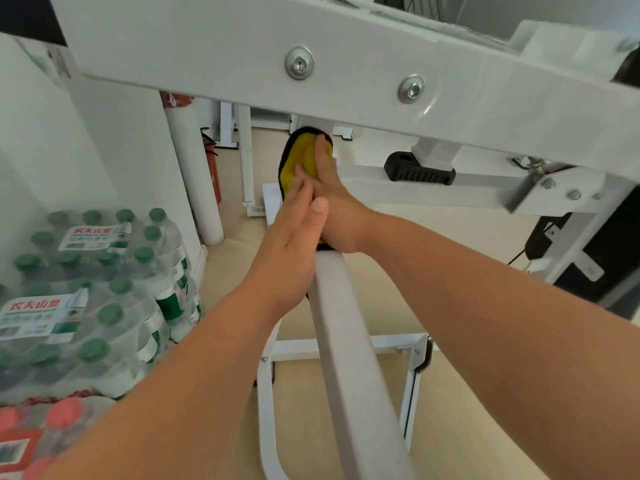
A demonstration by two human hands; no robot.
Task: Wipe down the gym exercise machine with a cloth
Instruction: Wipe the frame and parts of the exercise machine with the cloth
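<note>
One gym machine (242, 53) under wipe, both hands on one cloth (298, 161).
White frame, beam across the far top. The sloping bar (346, 341) runs near to far at centre and is probably the part being cleaned. Right hand (341, 216) wraps the cloth onto the bar, thumb laid along it, fingers hidden behind. Left hand (291, 244), fingers straight, lies over it, seemingly for added pressure. The cloth, yellow with a black edge, sits at the bar's far end.

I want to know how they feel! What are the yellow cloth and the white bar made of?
The yellow cloth looks like soft, fuzzy microfibre with a black edge; it wrinkles and bends round the bar. The white bar is probably painted metal: smooth, straight-edged and slightly glossy.
</note>
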